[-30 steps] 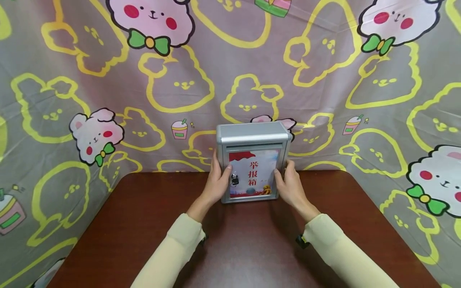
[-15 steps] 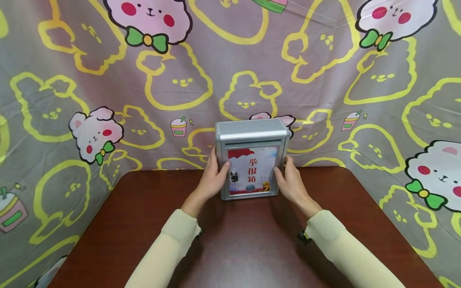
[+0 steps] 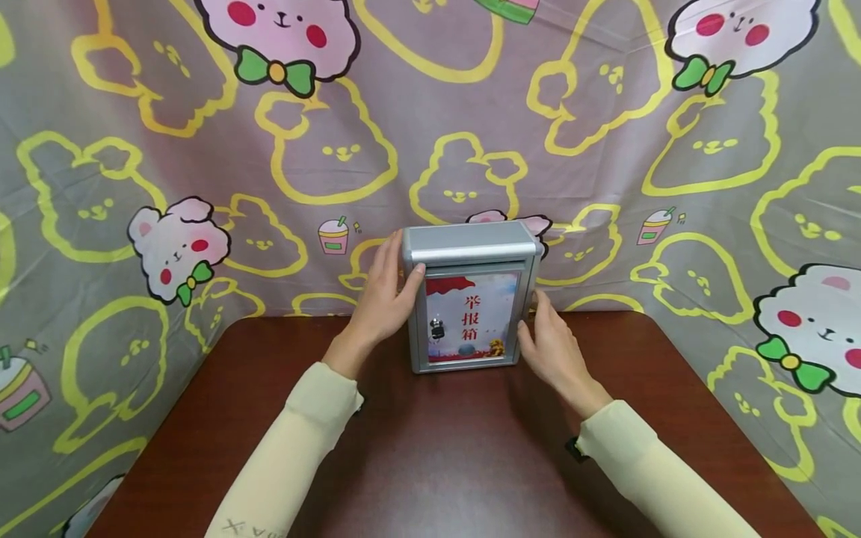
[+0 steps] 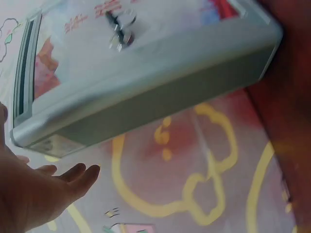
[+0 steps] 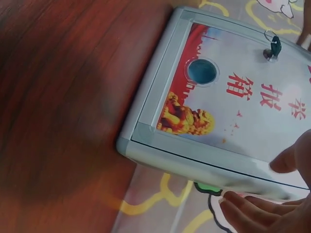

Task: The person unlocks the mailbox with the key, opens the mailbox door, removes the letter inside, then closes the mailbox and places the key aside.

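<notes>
A silver-grey metal report box stands upright near the back of the table, its front showing red Chinese characters. A key sits in the lock at the front's left side, with a ring on it. My left hand is at the box's upper left edge, fingers extended along its side and thumb by the front corner. In the left wrist view those fingers look apart from the box. Beside the lower right side is my right hand, fingers loosely extended; whether they touch the box I cannot tell.
The box stands on a dark red-brown wooden table with rounded back corners. Behind and at both sides hangs a grey-pink curtain printed with cartoon bears. A round blue window is set low in the box front.
Both hands have loosened from the box sides. My left hand has slid up toward the top left corner; my right hand has moved slightly down and outward. The box stays standing in place.
</notes>
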Demonstrator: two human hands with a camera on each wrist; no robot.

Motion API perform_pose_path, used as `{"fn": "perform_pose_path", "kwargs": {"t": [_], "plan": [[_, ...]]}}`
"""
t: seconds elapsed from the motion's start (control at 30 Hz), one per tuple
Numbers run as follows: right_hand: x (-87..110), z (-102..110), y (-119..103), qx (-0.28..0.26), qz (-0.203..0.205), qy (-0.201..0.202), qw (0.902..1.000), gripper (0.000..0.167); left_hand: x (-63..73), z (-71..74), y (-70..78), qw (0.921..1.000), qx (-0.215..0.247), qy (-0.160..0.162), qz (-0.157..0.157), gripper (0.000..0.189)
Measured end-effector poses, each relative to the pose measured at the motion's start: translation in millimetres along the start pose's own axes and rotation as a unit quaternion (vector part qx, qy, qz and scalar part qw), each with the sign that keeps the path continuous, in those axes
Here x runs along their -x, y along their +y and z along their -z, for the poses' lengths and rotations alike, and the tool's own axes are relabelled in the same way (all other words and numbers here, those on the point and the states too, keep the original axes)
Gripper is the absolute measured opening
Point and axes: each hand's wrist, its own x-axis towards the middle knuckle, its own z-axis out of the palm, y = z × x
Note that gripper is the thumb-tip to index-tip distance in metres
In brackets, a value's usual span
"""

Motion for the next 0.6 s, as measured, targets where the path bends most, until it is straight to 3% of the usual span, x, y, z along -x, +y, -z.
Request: {"fn": "perform_pose_path", "kwargs": {"t": [0.2, 0.43, 0.6], "plan": [[5.7, 6.8, -6.1, 0.057, 0.018, 0.059, 0.9964, 0.041, -20.2, 11.7, 4.3, 0.9984, -0.042, -0.008, -0.036, 0.061], [8.1, 7.4, -12.9, 0.079, 0.025, 0.048, 0.9954, 0.024, -36.3, 14.5, 2.7, 0.996, -0.072, -0.034, -0.041, 0.055], [9.1, 4.6, -20.8, 0.078, 0.059, 0.037, 0.9945, 0.018, -43.4, 15.5, 2.8, 0.9943, -0.084, -0.054, -0.036, 0.056]]}}
